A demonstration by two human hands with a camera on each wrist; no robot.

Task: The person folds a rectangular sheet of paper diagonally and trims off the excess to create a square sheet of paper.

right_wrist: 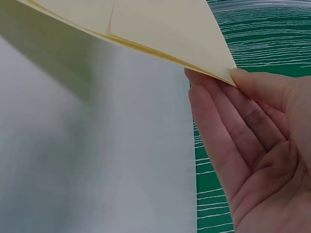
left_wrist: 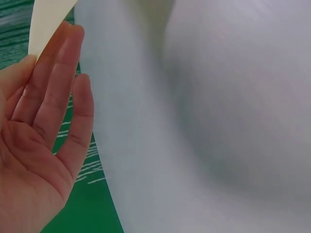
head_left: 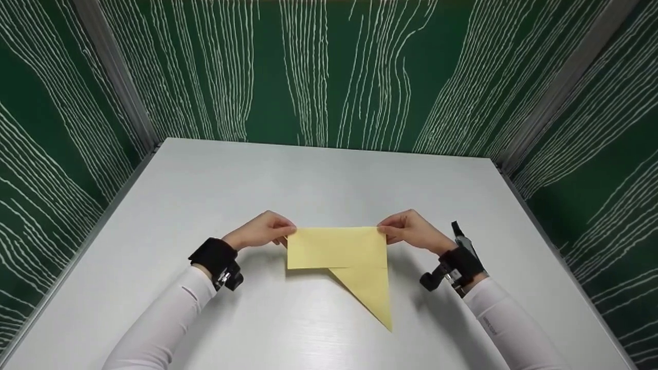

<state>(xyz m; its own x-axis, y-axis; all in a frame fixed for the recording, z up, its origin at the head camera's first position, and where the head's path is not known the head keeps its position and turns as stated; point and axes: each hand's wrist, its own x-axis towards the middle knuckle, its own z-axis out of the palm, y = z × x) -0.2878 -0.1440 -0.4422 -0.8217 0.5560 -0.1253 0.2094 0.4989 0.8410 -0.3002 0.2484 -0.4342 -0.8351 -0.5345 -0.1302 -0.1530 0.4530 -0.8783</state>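
Note:
A folded sheet of yellow paper (head_left: 336, 248) is held up over the white table, its upper part a wide rectangle. From the right half of its lower edge a triangular flap (head_left: 367, 293) hangs to a point. My left hand (head_left: 264, 229) pinches the top left corner between thumb and fingers; in the left wrist view the paper's pale corner (left_wrist: 44, 24) sits at the thumb tip. At the top right corner my right hand (head_left: 413, 230) pinches the paper likewise. Layered folded edges of the paper (right_wrist: 170, 34) show in the right wrist view, with the thumb on top and fingers beneath.
The white table (head_left: 318, 180) spreads under both hands, with shadows of the arms and paper on it. Green walls (head_left: 267, 77) with wavy white lines enclose it at the back and sides, joined by grey metal posts (head_left: 121, 77). Black camera straps (head_left: 213, 257) wrap both wrists.

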